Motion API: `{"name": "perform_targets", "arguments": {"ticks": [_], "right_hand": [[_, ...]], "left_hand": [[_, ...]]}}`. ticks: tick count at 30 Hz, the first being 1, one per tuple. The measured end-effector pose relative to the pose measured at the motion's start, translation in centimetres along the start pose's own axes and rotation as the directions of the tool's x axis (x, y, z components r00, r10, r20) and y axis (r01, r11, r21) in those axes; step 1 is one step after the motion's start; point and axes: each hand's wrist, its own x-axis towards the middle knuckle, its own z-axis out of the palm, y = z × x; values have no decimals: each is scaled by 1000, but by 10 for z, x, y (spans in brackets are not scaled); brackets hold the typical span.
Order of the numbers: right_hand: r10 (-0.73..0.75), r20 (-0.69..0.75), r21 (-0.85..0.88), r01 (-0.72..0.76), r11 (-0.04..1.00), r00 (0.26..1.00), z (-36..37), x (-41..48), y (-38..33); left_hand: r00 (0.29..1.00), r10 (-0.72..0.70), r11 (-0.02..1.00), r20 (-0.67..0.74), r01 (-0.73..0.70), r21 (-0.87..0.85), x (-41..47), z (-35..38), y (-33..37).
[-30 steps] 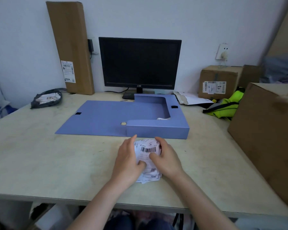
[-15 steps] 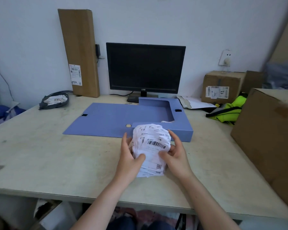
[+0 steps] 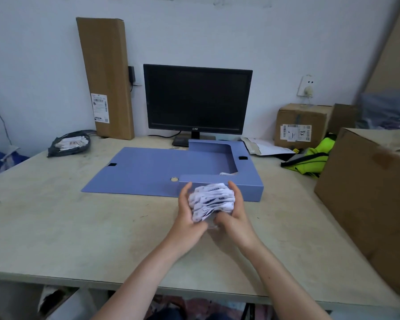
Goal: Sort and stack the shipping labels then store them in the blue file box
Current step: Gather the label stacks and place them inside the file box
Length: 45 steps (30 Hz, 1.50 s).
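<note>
Both forearms reach forward from the lower edge of the view and converge over the table [image 3: 67, 227]. The left hand [image 3: 186, 212] and right hand [image 3: 236, 219] face each other, palms inward, with the stack of shipping labels [image 3: 211, 200] between them. The left fingers stand upright along the stack's left side, while the right fingers curl round its right side. Each grip is clamped on the stack, which is fanned and tilted, just in front of the near wall of the blue file box [image 3: 247, 192]. Whether its lower edge touches the table cannot be told. The box lies open, its lid [image 3: 143, 168] spread flat to the left. A dark monitor [image 3: 198, 100] stands behind.
</note>
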Motion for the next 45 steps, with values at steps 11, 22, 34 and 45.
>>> {"name": "perform_targets", "arguments": {"ticks": [11,22,34,45], "right_hand": [[33,-99,40,-29,999,995,-3,8,-3],[-9,-152,134,30,991,988,5,7,-14],[49,-373,-20,-61,998,927,21,33,-24],[-52,-321,89,84,992,946,17,28,-27]], "left_hand": [[994,-106,994,-29,106,-6,13,5,11],[998,-15,999,-67,12,-40,15,11,7],[993,7,999,-121,-1,42,17,15,-5],[978,-37,997,-204,22,-78,11,22,-3]]}}
